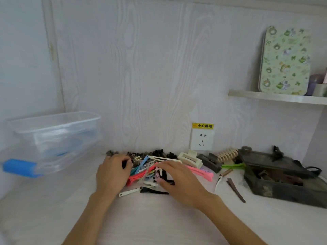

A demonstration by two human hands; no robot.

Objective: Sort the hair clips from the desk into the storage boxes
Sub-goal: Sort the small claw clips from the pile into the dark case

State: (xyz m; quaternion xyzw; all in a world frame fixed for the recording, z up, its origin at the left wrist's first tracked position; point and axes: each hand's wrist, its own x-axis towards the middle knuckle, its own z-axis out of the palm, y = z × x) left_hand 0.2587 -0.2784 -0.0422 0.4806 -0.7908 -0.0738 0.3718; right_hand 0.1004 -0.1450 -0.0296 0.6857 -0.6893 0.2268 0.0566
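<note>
While a yellow sticker reading 小心触电 sat above the one wall socket, both hands worked the pile of hair clips at the desk's back edge. The left hand pinched a small dark clip; the right hand lay flat, fingers loosely spread, holding nothing. Two storage boxes stood apart: a clear box left, a dark box right. One patterned tin leaned on the shelf.

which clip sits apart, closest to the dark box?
The thin dark brown clip, lying alone on the desk just left of the dark box; the others sit farther left.
</note>
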